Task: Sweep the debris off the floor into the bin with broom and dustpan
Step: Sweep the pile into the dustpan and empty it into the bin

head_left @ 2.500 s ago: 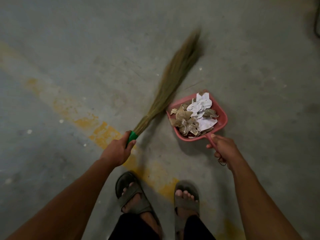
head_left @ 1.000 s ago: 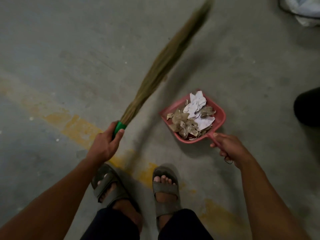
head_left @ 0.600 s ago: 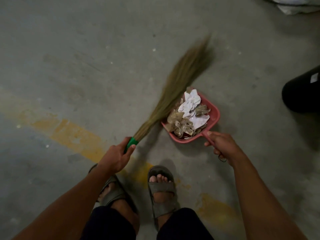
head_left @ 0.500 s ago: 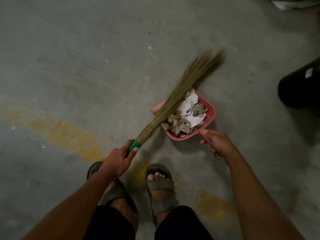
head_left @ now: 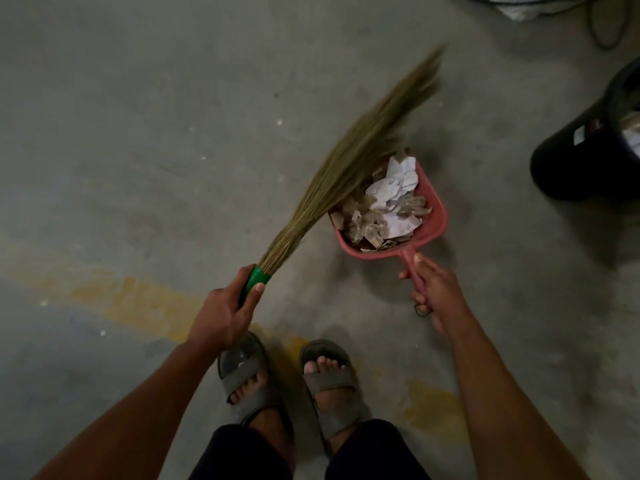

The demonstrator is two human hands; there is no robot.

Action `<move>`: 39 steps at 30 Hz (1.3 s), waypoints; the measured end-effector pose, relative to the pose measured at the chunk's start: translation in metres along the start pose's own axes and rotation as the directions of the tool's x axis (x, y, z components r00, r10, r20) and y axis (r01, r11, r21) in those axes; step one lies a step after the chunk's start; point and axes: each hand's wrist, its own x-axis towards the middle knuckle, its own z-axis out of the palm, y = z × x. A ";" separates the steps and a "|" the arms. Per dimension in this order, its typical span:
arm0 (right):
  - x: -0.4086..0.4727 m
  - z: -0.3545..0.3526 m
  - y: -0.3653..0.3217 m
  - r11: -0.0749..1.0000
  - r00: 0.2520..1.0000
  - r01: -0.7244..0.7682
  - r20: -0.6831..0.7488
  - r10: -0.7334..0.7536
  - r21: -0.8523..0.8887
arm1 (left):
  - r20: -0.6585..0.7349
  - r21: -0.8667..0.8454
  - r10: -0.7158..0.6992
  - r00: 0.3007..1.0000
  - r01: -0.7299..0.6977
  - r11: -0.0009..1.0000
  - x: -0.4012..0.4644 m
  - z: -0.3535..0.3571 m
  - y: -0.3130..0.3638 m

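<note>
Head view looks down on the person's own body first: two feet in grey sandals (head_left: 325, 379) stand on the concrete floor (head_left: 138, 150), partly over a worn yellow painted line (head_left: 138, 303) that runs across it.

Just above the feet, the left hand (head_left: 221, 313) grips the green handle end of the broom (head_left: 346, 168); the fingers are curled around it and the thumb lies along the green part. From this hand the long straw bristles go up and to the right, and their far tips look blurred. The middle part of the bristles crosses over the left edge of the dustpan.

On the right side, the right hand (head_left: 433, 292) grips the thin handle of the red dustpan (head_left: 434, 216), fingers closed around it and thumb on top. A small dark loop hangs below this hand. The dustpan is full of debris (head_left: 381, 209): crumpled white paper and brownish scraps, all lying inside the pan. Whether the pan touches the floor I cannot tell.

Farther to the right, near the frame edge, stands the black bin (head_left: 588, 154), apart from the dustpan; some light rubbish shows inside its opening. At the top right corner lies a white sack (head_left: 519, 6) with a dark cable (head_left: 606, 26) beside it.
</note>
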 end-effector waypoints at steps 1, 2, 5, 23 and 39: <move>-0.002 0.002 -0.006 1.000 1.000 0.011 -0.009 -0.011 0.017 | -0.002 0.001 0.008 1.000 -0.008 1.000 0.004 -0.007 0.005; -0.005 0.004 -0.013 0.999 0.999 0.025 -0.020 -0.025 0.033 | -0.003 -0.001 0.014 1.000 -0.015 1.000 0.008 -0.013 0.010; -0.009 0.010 -0.028 0.996 0.996 0.061 -0.073 -0.055 0.071 | -0.007 -0.022 0.033 0.999 -0.033 0.999 0.018 -0.032 0.024; -0.040 -0.047 -0.155 0.919 0.935 0.237 -0.331 -0.127 0.316 | 0.257 -0.364 -0.237 0.937 0.321 0.874 0.092 -0.080 0.142; -0.050 -0.236 -0.172 0.958 0.707 0.268 -0.696 -0.127 0.098 | 0.476 -0.170 -0.174 0.862 0.284 0.944 0.142 0.070 0.353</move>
